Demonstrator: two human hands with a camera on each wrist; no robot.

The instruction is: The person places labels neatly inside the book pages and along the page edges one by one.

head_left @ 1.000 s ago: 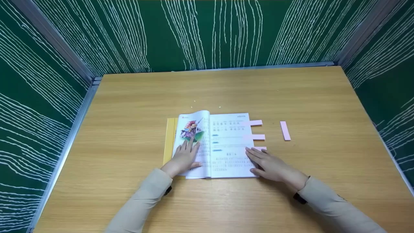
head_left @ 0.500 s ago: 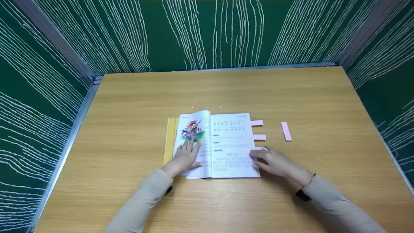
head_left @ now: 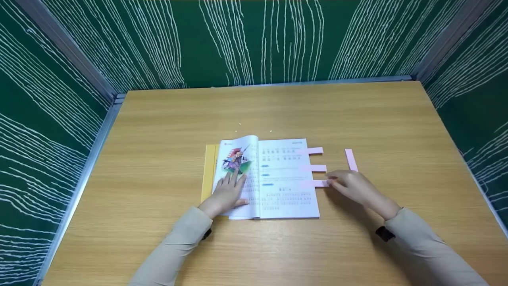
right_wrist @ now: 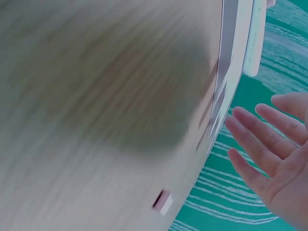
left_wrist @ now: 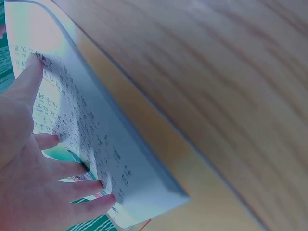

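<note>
An open book (head_left: 287,204) lies on the table, its left pages curling up near the spine. My left hand (head_left: 227,196) rests on the left page with spread fingers, below a colourful picture (head_left: 236,157); the left wrist view has that hand (left_wrist: 43,183) on the printed page (left_wrist: 91,130). Three pink sticky tabs stick out from the right page: an upper (head_left: 316,151), a middle (head_left: 319,168) and a lower tab (head_left: 320,183). At the lower one's outer end are the fingertips of my right hand (head_left: 355,188). Its fingers look loose and spread in the right wrist view.
A pink sticky-note strip pad (head_left: 351,159) lies right of the book, partly behind the right hand. The book's yellow cover (head_left: 208,172) shows at left. White crumbs (head_left: 270,131) lie behind the book. Green walls with white lines (head_left: 206,43) enclose the wooden table (head_left: 278,254).
My right hand has lifted off the right page and moved right, uncovering the lower pink tab. The left hand stays in place on the left page.
</note>
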